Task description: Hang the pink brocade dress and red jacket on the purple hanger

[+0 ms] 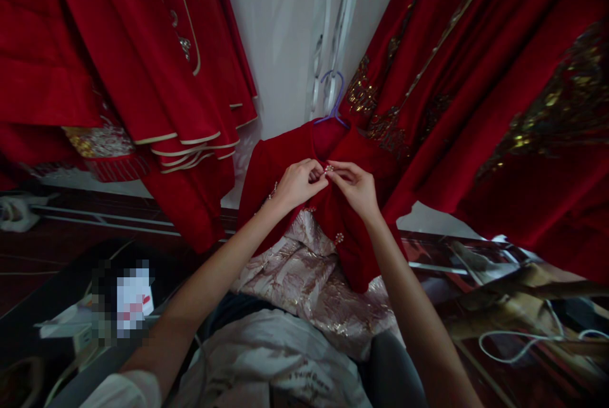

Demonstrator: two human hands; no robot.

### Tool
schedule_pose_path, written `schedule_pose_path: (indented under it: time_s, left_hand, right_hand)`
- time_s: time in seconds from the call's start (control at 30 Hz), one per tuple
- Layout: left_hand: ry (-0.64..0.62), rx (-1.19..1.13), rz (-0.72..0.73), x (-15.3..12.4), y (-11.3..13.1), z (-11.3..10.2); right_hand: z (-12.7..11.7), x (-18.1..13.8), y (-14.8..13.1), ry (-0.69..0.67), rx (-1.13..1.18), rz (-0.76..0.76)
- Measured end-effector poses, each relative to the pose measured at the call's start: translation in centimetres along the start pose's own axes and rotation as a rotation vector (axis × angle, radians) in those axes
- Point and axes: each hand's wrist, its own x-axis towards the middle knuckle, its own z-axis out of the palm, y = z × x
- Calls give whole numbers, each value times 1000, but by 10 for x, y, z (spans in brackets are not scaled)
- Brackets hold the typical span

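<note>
Red robes trimmed in cream [157, 65] hang at my far left, above a dim floor cluttered with a white box [66, 329]. At centre, my left hand [297, 183] is curled nearly closed, thumb and fingers pinching the collar edge of a red velvet jacket [271, 173] hung on a purple hanger [333, 100]. Touching it, my right hand [356, 187] pinches a small pearl-like clasp [328, 169] at the neckline, fingers bent tight round it. The jacket hangs before me, collar up, hem down, its long axis vertical, over a pale gold brocade skirt [304, 275] that spills toward my lap. I judge the velvet soft, limp and light, likely to slump unless held at the stiffer collar band; the clasp looks delicate and is best gripped by fingertips. Gold-embroidered red gowns [499, 97] fill the right, with white cables [518, 344] below.
</note>
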Motion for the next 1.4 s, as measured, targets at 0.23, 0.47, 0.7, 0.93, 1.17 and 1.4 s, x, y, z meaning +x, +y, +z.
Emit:
schedule_pose_path:
  time_s: [0.23,0.47,0.7,0.93,1.17,1.4]
  left_hand:
    - [-32,36,8,3,2,-1]
    - [-36,45,32,3,0,0]
    - [48,31,-34,-2,-1,8]
    - [47,41,-42,1,1,9]
    - [35,64,-31,2,3,7]
    - [9,107,-6,3,5,3]
  right_hand:
    - [2,1,1,-8,30,27]
    - [3,1,3,10,56,47]
    - [3,0,-1,5,73,78]
    - [1,0,-1,8,90,87]
    - [-2,0,-5,-29,91,113]
    - [-2,2,-7,-26,56,103]
